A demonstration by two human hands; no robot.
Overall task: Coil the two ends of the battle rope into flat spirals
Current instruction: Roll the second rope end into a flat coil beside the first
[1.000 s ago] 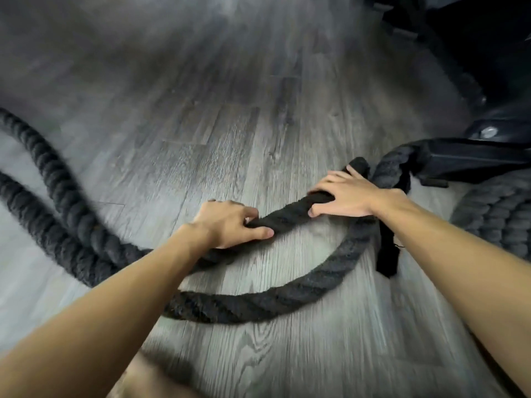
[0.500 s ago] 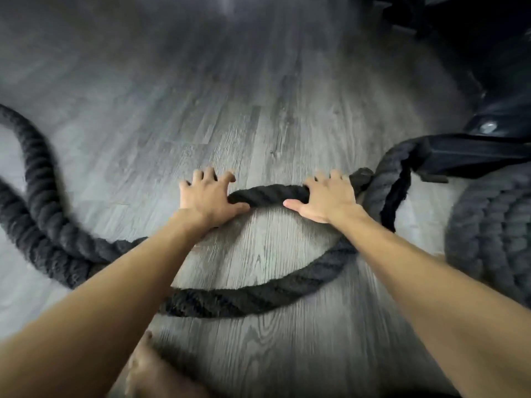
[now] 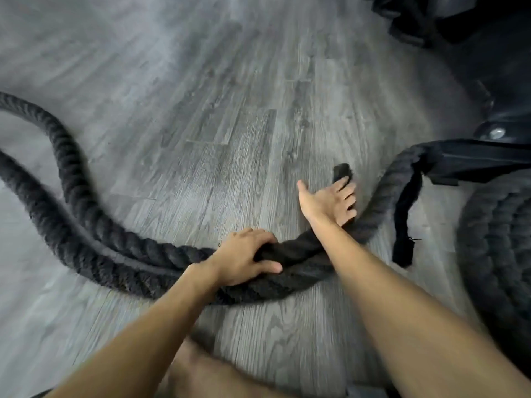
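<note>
A thick black battle rope [image 3: 71, 179] snakes over the grey wood floor from the far left to the middle. My left hand [image 3: 244, 259] grips it where two strands lie side by side. My right hand [image 3: 330, 202] holds the rope's free end [image 3: 342, 170], fingers curled over it and thumb stuck out to the left. That end bends up and away from the strand below. At the right edge lies the other end, a flat coiled spiral [image 3: 497, 234].
A black strap [image 3: 405, 216] hangs down from a dark anchor bar [image 3: 474, 162] at the right. Black gym equipment [image 3: 459, 30] fills the top right corner. My bare knee [image 3: 207, 374] shows at the bottom. Grey wood floor [image 3: 201, 81] stretches ahead.
The wide loop has closed: my left hand pulled its strand back toward me against the lower strand. My right hand turned the rope end so it points away.
</note>
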